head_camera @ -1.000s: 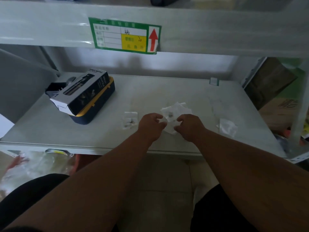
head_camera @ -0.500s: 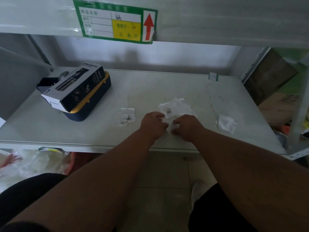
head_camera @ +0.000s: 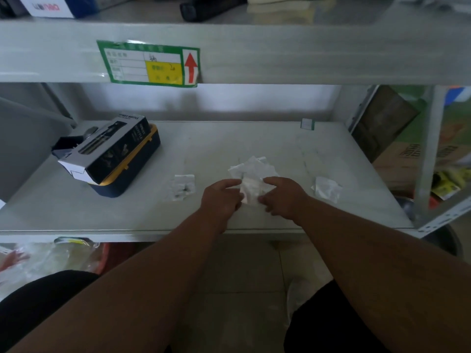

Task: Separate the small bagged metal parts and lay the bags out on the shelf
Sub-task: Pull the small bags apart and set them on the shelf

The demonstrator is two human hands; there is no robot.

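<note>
A bunch of small clear bags (head_camera: 251, 174) with metal parts lies in the middle of the grey shelf (head_camera: 229, 141). My left hand (head_camera: 221, 198) and my right hand (head_camera: 283, 197) both pinch the near edge of one bag in this bunch, one on each side. A single bag (head_camera: 182, 187) lies flat to the left of my hands. Another single bag (head_camera: 326, 188) lies to the right.
A black box on a blue and yellow case (head_camera: 109, 155) stands at the shelf's left. A small green-edged tag (head_camera: 307, 123) stands at the back right. The upper shelf beam with a green label (head_camera: 149, 63) hangs overhead. Cardboard boxes (head_camera: 407, 159) sit to the right.
My hands have parted slightly and a bag now shows stretched between them. The camera tilted up a little.
</note>
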